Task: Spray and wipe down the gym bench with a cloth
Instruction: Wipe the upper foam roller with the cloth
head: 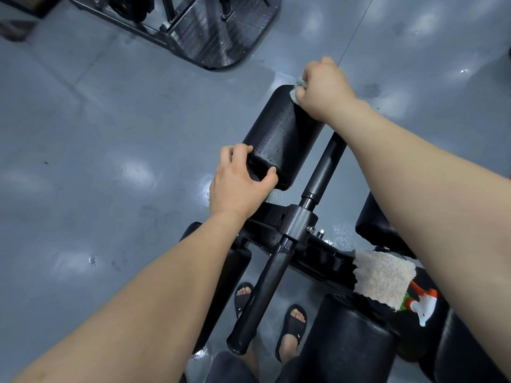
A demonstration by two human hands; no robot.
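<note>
The left hand [240, 183] is gripping the pad [279, 134] by its end; beyond that grip, the right hand [326, 89] is clenching a cloth [297, 88] against it.

- A single camera, worn on the person's head — it faces forward and steeply down along both outstretched forearms.
- It sits close: the left hand [243, 181] gripping the roller pad [279, 134] and the right hand [323, 89] holding the cloth [296, 92] fall near mid-frame, within arm's reach.
- The wide lens takes in grey floor [110, 134] all round — and the person's own sandalled feet [294, 317] at the bottom edge.
</note>
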